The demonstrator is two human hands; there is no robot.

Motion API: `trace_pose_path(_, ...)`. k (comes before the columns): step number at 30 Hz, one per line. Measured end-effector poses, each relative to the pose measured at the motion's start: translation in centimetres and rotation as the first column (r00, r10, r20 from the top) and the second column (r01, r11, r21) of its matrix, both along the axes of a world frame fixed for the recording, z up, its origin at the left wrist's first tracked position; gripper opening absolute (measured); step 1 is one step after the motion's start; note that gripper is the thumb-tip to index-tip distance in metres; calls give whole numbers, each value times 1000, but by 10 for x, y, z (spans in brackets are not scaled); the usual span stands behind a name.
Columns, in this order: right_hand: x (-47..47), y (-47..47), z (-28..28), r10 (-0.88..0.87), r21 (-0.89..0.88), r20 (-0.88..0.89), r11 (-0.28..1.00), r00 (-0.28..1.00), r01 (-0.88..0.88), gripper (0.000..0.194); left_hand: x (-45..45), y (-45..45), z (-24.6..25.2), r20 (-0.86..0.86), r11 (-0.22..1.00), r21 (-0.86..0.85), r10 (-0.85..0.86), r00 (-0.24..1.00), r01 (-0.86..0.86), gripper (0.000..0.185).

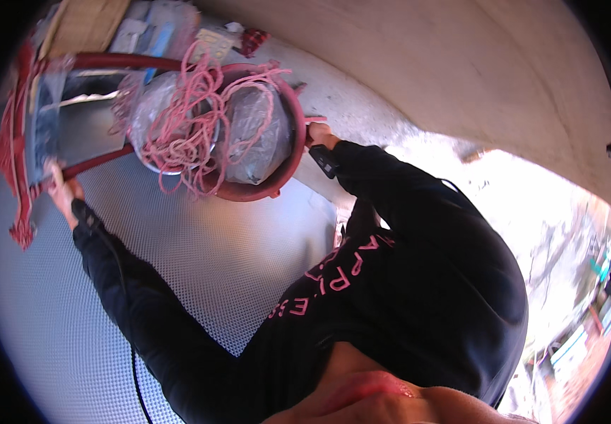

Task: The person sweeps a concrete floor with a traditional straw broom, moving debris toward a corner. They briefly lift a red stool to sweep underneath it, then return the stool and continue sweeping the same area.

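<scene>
A reddish plastic basin holds a clear plastic bag and tangled pink rope, which also spreads over a metal bowl on the left. My right hand is at the basin's right rim, its fingers partly hidden. Farther left, a red carved frame surrounds a mirror-like panel. My left hand touches the lower corner of this frame, where a red bar meets it; the blur hides how its fingers lie. Both wrists carry black devices.
A silvery textured surface spreads below the basin and frame. A brown panel, an egg-tray-like piece and a red checked cloth lie behind. A pale wall rises at the upper right.
</scene>
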State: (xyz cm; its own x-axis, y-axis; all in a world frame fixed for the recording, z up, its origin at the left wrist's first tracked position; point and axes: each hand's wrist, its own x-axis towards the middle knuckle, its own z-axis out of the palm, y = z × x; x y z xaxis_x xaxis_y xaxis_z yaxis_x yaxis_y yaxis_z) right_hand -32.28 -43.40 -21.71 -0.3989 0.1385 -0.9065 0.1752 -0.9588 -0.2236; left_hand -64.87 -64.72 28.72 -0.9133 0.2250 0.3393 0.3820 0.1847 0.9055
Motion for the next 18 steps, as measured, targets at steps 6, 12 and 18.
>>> trace_pose_path(6,12,-14,-70,348,614,-299,783,888,-100,28,-3,0,-4,-40,998,5,56,998,-56,35)
trace_pose_path(12,21,-19,46,-141,-268,24,953,990,142,25,-14,4,-5,30,995,87,-52,998,49,35)
trace_pose_path(18,27,-20,81,-167,-121,4,979,986,167,21,-44,-8,-18,-15,999,12,-39,999,39,47)
